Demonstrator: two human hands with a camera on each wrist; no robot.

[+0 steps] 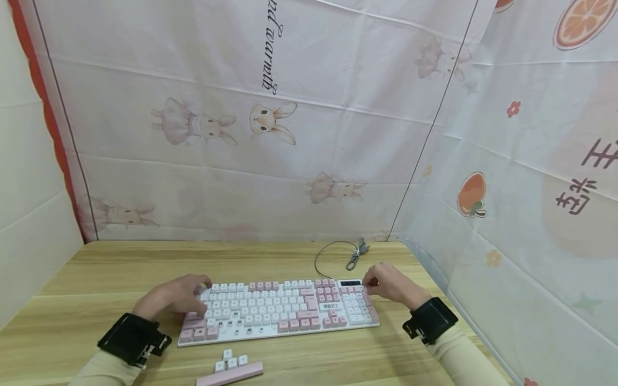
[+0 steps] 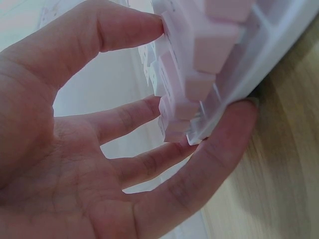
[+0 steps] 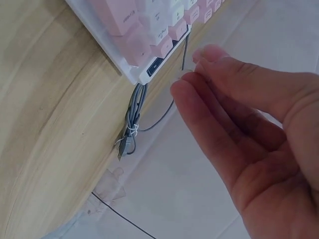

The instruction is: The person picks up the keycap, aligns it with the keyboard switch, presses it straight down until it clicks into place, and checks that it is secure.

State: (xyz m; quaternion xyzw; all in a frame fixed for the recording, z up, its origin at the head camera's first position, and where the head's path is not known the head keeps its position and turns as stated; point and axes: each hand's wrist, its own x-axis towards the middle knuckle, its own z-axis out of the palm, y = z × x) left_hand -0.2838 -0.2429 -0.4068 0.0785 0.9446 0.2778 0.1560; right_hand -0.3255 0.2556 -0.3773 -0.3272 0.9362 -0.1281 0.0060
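A white and pink keyboard lies on the wooden table, with bare spots in its lower left rows. My left hand grips its left end. In the left wrist view the thumb rests on the pink keys, while another finger bends round the edge of the white base. My right hand is at the keyboard's top right corner. In the right wrist view its bent fingers and thumb come close together, with nothing visible between them. In front lie several loose white keycaps and a long pink space bar.
A grey cable, bundled with a white tie, lies behind the keyboard's right part. Printed cloth hangs behind the table and along its right side. Wood tabletop surrounds the keyboard.
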